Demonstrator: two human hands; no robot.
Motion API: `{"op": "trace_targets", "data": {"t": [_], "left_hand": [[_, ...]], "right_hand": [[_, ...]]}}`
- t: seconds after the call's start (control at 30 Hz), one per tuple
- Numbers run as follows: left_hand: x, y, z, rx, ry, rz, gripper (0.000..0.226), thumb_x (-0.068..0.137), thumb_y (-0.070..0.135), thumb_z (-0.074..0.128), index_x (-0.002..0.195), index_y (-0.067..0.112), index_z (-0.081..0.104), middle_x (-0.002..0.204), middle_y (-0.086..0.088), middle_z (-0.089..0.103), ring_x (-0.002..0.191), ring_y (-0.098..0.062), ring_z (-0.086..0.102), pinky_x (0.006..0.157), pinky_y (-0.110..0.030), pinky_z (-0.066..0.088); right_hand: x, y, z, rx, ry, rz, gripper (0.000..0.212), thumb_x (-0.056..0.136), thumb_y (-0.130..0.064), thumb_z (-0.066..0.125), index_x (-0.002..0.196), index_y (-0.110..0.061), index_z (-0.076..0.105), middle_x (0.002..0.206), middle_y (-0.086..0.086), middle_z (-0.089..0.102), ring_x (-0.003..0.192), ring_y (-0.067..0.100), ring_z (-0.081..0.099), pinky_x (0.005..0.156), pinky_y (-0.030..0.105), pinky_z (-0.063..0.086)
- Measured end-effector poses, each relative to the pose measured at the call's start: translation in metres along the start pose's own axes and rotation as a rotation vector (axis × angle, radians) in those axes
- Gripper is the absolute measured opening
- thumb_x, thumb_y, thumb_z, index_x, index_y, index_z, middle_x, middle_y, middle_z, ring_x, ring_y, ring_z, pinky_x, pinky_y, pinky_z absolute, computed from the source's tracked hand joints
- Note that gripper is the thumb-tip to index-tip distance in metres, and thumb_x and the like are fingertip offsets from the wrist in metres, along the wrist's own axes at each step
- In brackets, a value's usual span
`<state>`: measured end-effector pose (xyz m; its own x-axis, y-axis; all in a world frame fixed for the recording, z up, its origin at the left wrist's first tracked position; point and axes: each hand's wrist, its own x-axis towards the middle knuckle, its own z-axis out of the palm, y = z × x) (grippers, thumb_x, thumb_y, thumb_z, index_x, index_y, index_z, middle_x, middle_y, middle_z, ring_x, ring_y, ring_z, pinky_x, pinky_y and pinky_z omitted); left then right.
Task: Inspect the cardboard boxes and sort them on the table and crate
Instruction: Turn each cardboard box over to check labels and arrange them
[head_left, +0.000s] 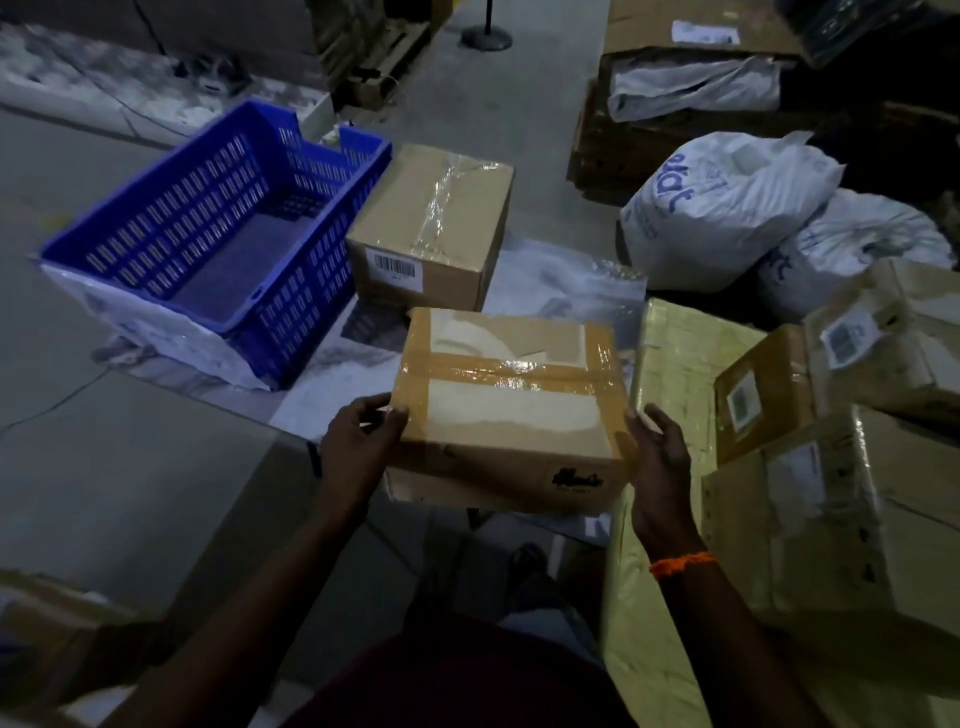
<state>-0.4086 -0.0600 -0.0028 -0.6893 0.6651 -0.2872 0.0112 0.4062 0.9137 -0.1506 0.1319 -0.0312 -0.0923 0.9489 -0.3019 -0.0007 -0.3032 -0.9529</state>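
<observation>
On upper-centre box (431, 208), barcode label (395, 267) too small to read. On held box (509, 415), black stamp (577, 479) blurred.

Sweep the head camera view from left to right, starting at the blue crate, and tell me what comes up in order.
blue crate → left hand → taped cardboard box held between the hands → right hand → stack of labelled cardboard boxes

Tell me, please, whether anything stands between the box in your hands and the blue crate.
Nothing visible does. The taped box, held by the left hand and right hand, has open space toward the blue crate. The barcode box stands beside the crate, off that line.
</observation>
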Motion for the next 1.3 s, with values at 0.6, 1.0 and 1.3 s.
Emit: {"op": "trace_targets", "data": {"t": [0.6, 1.0, 1.3], "left_hand": [[0.053, -0.019, 0.077, 1.001, -0.175, 0.533, 0.067, 0.104, 0.056, 0.028, 0.161, 0.023, 0.015, 0.170, -0.003, 0.004, 0.157, -0.025, -0.002, 0.125, -0.048, 0.007], [0.076, -0.039, 0.090, 1.131, -0.198, 0.561, 0.067, 0.105, 0.055, 0.019, 0.162, 0.022, 0.013, 0.170, -0.006, 0.001, 0.157, -0.026, -0.001, 0.126, -0.050, 0.003], [0.028, -0.025, 0.060, 1.097, -0.313, 0.527, 0.080, 0.094, 0.061, 0.003, 0.162, 0.019, 0.014, 0.170, -0.008, -0.002, 0.156, -0.027, -0.005, 0.124, -0.050, 0.001]], "right_hand": [[0.017, 0.036, 0.079, -1.300, -0.418, -0.677, 0.080, 0.100, -0.061, 0.022, 0.165, -0.015, 0.018, 0.173, 0.011, 0.010, 0.160, 0.028, 0.006, 0.129, 0.048, 0.008], [0.032, 0.041, 0.087, -1.414, -0.497, -0.651, 0.078, 0.100, -0.059, 0.007, 0.166, -0.019, 0.008, 0.174, 0.004, -0.002, 0.159, 0.019, -0.010, 0.129, 0.048, -0.004], [-0.008, 0.045, 0.045, -1.373, -0.557, -0.646, 0.071, 0.106, -0.052, 0.026, 0.165, -0.015, 0.014, 0.172, 0.002, 0.001, 0.158, 0.017, -0.005, 0.126, 0.044, 0.003]]}}
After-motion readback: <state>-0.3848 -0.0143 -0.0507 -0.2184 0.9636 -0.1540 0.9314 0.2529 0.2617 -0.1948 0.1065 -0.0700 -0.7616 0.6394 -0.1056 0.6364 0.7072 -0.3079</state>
